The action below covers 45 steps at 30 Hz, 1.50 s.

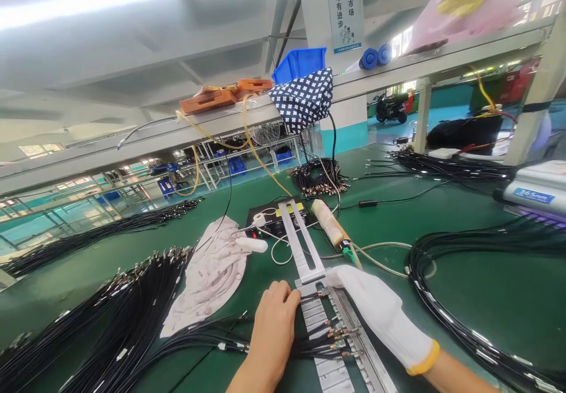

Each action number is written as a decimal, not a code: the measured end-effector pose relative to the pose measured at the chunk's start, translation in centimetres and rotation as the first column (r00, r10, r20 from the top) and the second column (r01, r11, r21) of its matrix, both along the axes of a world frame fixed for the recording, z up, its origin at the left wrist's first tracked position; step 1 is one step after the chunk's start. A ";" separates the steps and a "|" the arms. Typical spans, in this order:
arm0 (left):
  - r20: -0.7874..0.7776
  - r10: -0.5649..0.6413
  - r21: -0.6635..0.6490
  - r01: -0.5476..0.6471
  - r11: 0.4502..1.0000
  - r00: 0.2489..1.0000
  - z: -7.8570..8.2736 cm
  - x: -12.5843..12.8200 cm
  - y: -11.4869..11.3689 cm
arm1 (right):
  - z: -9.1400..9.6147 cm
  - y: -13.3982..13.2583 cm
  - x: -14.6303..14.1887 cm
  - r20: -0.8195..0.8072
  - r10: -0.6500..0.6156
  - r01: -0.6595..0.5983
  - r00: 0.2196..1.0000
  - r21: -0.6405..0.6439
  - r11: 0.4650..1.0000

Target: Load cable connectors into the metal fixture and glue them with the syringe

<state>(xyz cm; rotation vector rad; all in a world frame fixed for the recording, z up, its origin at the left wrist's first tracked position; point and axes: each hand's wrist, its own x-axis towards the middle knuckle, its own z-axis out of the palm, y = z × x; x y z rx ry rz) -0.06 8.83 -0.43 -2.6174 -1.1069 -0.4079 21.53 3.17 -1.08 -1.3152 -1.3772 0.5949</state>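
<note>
Your bare left hand (275,325) is at the left edge of the metal fixture (369,354), which lies on the green table (384,210) directly in front of you. Its thumb and index finger are closed on a black cable (311,295), with the connector end (323,292) pointing right, over the fixture. Your right hand (375,301), in a white glove with a yellow cuff, touches the upper end of the fixture, fingertips down; you cannot tell from this view whether they grip a part. Nearer to you, further black cables (305,349) lie across the fixture, their connector ends at its notched rail. A slotted metal plate (297,252) extends from the far end of the fixture toward a black control box (274,228). To the right of the plate lies a tape-wrapped tool (326,222). A printed cloth (210,275) lies left of your left hand, beside a large cable bundle (137,304)
</note>
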 end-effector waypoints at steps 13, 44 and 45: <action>-0.030 -0.050 -0.039 0.048 0.998 0.998 0.1 0.1 0.1 | 0.3 -0.2 -0.1 -0.070 0.024 -0.027 0.997 -0.034 0.999; 0.144 0.042 -0.341 0.010 0.940 0.989 0.4 1.4 -1.9 | 0.6 -2.4 -3.2 0.807 -0.120 -0.212 0.578 0.291 0.933; 0.071 0.020 -0.300 0.002 0.954 0.997 0.1 1.2 -2.1 | 0.6 -2.4 -3.4 0.816 -0.116 -0.209 0.566 0.277 0.938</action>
